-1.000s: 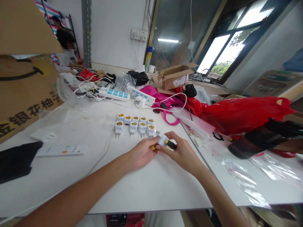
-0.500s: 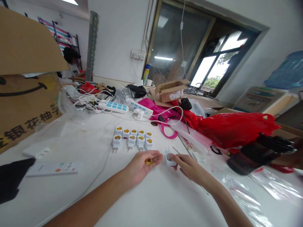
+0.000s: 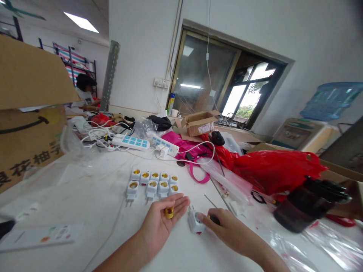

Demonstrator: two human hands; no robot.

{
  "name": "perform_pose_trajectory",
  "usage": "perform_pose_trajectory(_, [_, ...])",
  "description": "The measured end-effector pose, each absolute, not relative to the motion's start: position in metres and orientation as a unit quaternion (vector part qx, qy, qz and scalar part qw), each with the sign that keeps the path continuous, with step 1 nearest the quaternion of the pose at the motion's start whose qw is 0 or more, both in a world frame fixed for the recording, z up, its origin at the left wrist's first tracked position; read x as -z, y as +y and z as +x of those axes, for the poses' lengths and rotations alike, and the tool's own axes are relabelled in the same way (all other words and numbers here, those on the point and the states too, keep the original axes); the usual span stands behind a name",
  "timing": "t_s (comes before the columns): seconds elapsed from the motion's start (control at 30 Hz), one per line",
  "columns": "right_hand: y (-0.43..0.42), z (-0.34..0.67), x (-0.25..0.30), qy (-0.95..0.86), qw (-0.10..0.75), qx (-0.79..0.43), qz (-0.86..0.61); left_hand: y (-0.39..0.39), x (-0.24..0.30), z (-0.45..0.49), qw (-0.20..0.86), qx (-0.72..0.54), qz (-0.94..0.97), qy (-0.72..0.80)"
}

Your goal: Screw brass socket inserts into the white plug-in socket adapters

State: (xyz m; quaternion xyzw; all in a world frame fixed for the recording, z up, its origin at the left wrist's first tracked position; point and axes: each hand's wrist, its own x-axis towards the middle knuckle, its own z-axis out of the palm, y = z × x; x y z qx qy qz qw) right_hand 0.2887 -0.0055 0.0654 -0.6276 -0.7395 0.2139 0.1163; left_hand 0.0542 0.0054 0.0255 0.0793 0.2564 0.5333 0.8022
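My left hand [image 3: 157, 224] lies palm up on the white table [image 3: 85, 196], fingers loosely curled under a small brass threaded ring [image 3: 169, 212] that rests on them. Just to its right, my right hand [image 3: 231, 232] pinches a white plug-in lamp socket [image 3: 194, 223] against the table. The same hand also grips a black-handled screwdriver [image 3: 214, 219], whose thin shaft points away to the upper left. Two rows of several matching white sockets with brass insides [image 3: 153, 183] sit just beyond my hands.
A big cardboard box [image 3: 25, 124] stands at left, with white power strips [image 3: 130, 141] and tangled cables behind. Red plastic bags [image 3: 272, 170], a black container [image 3: 306, 202] and clear bags crowd the right. A person [image 3: 85, 88] sits far back left.
My hands were together on one socket; now they have parted, the brass ring in the left, the white body and screwdriver in the right. The view has tilted upward.
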Motion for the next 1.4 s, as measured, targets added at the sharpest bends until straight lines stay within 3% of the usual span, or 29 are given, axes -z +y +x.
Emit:
perform_pose_trajectory(0.17, [-0.016,0.265,-0.088,-0.752,0.175,-0.148,-0.618,0.005,-0.029,0.054,0.814,-0.524,0.079,0.238])
perform_pose_trajectory(0.33, [-0.018,0.222,-0.103,-0.796,0.234,-0.263,-0.493,0.004,-0.031,0.055,0.818,-0.519,0.109,0.225])
perform_pose_trajectory(0.73, [0.006,0.212,-0.100,-0.797,0.231,-0.327,-0.451,0.005,-0.028,0.053,0.820,-0.516,0.149,0.197])
perform_pose_trajectory(1.13, [0.007,0.214,-0.101,-0.773,0.270,-0.301,-0.488,0.005,-0.031,0.056,0.812,-0.533,0.131,0.199])
perform_pose_trajectory(1.4, [0.005,0.208,-0.099,-0.793,0.241,-0.295,-0.475,0.005,-0.030,0.060,0.797,-0.549,0.096,0.233])
